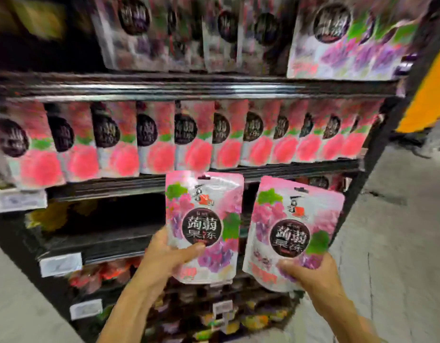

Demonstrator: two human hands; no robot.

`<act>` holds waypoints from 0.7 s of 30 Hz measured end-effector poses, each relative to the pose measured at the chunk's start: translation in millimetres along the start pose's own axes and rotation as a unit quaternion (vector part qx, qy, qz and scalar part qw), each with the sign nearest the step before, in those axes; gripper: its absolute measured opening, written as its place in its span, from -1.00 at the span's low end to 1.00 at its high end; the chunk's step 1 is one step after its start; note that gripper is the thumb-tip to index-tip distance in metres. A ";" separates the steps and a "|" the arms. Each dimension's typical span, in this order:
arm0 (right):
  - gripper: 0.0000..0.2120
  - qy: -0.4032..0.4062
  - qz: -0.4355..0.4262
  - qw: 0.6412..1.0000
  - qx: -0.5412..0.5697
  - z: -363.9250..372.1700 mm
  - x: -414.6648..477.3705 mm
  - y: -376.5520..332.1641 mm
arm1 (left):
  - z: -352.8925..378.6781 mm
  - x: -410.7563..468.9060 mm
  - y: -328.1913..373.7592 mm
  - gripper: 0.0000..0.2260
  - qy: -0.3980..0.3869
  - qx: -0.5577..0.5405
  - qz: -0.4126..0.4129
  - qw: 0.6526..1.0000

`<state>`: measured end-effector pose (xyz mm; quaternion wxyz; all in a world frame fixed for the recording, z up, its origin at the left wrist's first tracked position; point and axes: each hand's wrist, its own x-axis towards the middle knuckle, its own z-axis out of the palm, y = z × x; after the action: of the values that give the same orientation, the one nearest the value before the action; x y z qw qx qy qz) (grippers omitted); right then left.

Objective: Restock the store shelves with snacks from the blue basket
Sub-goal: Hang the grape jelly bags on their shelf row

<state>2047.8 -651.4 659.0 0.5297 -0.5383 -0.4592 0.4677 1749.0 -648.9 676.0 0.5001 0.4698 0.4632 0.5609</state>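
My left hand [168, 256] grips a pink grape jelly pouch [204, 211] by its lower left corner, thumb across the front. My right hand [310, 273] holds a second, matching grape pouch [295, 219] by its bottom edge, tilted a little to the right. Both pouches stand upright in front of the dark shelf unit [189, 87], just below the row of peach pouches [164, 139]. On the top shelf stand grape pouches [347, 38] of the same kind. The blue basket is out of view.
The shelf below the peach row has a dark gap [102, 219] on its left side. Lower shelves hold mixed snack packs [110, 271]. White price tags [60, 263] sit on the shelf edges. Grey floor [392, 231] lies to the right, with a yellow panel [429, 90] beyond.
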 end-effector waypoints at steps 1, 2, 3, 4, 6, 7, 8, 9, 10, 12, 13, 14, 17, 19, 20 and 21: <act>-0.49 0.009 -0.026 1.000 0.005 -1.3 2.4 -19.9 | 6.4 3.4 19.7 -0.48 -0.002 0.000 0.020 1.000; -0.50 0.018 -0.052 0.998 0.016 -3.4 5.0 -39.2 | 12.4 7.0 37.9 -0.51 -0.009 0.004 0.043 0.999; -0.56 0.028 -0.074 0.996 0.035 -4.7 8.2 -58.6 | 18.3 10.7 55.3 -0.52 -0.018 0.010 0.069 0.997; -0.67 0.035 -0.095 0.993 0.055 -6.4 12.6 -76.1 | 23.4 13.9 72.0 -0.52 -0.031 0.014 0.092 0.995; -0.77 0.037 -0.146 0.986 0.069 -12.2 22.3 -110.7 | 35.5 20.6 104.7 -0.51 -0.045 0.013 0.130 0.990; -0.74 0.041 -0.173 0.982 0.068 -16.0 28.3 -128.5 | 42.7 24.8 120.1 -0.52 -0.049 0.012 0.151 0.987; -0.68 0.052 -0.195 0.977 0.071 -21.5 35.2 -144.5 | 50.2 29.6 134.0 -0.53 -0.055 0.011 0.171 0.984; -0.66 0.061 -0.215 0.972 0.078 -25.7 41.0 -161.0 | 58.4 34.3 146.1 -0.52 -0.059 0.013 0.186 0.981; -0.64 0.065 -0.236 0.966 0.083 -29.6 47.2 -177.1 | 66.3 39.6 155.7 -0.49 -0.060 0.013 0.196 0.979; -0.58 0.065 -0.274 0.957 0.071 -35.7 61.2 -206.0 | 80.6 50.3 169.5 -0.42 -0.053 -0.008 0.203 0.978; -0.55 0.064 -0.288 0.953 0.064 -38.2 70.1 -218.4 | 87.0 55.8 174.0 -0.39 -0.047 -0.017 0.202 0.978; -0.53 0.062 -0.298 0.951 0.062 -40.2 79.0 -229.1 | 92.6 61.3 176.7 -0.38 -0.040 -0.023 0.201 0.979; -0.51 0.041 -0.317 0.947 0.040 -40.7 108.6 -254.1 | 103.6 76.1 179.7 -0.37 -0.017 -0.039 0.186 0.982; -0.54 0.020 -0.326 0.945 0.007 -37.1 129.0 -265.9 | 107.5 83.7 182.2 -0.37 -0.007 -0.040 0.180 0.983; -0.51 0.013 -0.327 0.945 -0.004 -34.8 140.9 -269.5 | 109.1 86.9 183.6 -0.37 -0.001 -0.038 0.178 0.983; -0.44 0.006 -0.325 0.946 -0.009 -31.0 151.6 -273.0 | 110.3 89.9 185.5 -0.37 0.005 -0.036 0.177 0.984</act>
<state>2100.1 -501.0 929.4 0.6509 -0.3672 -0.6101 0.2633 1829.7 -567.0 879.5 0.4073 0.5234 0.3547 0.6590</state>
